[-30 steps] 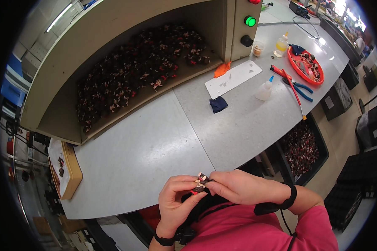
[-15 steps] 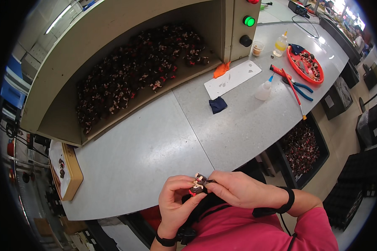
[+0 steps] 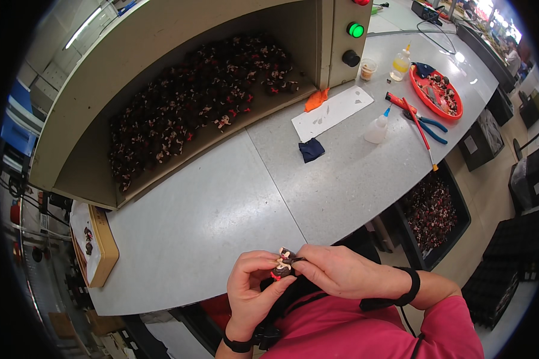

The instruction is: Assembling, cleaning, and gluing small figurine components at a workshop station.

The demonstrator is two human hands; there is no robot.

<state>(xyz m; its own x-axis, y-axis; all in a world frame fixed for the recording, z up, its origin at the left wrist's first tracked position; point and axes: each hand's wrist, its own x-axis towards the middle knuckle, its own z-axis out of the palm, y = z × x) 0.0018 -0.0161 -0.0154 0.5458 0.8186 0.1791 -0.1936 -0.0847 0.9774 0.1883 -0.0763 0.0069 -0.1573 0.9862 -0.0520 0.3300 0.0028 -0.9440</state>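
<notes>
Near the table's front edge, my left hand [image 3: 247,294] is closed round a small figurine [image 3: 280,271], dark brown with cream and red parts, held between thumb and fingers. Close against it on the right, my right hand [image 3: 348,272] pinches a thin dark pointed tool [image 3: 297,259]. The tool's tip meets the upper part of the figurine; most of its length is hidden in my fingers, so its exact kind does not show.
A beige cabinet [image 3: 72,140] holds many similar figurines [image 3: 185,102]. Rightward lie a white board [image 3: 335,113], dark blue cloth [image 3: 311,150], squeeze bottle [image 3: 377,130], pliers [image 3: 430,127], red brush [image 3: 418,127] and red tray [image 3: 456,113]. A wooden box [image 3: 106,251] stands left; a black bin [image 3: 458,230] sits below.
Both hands stay in nearly the same place, with the figurine still held in the left. The right hand and its tool have shifted only very slightly.
</notes>
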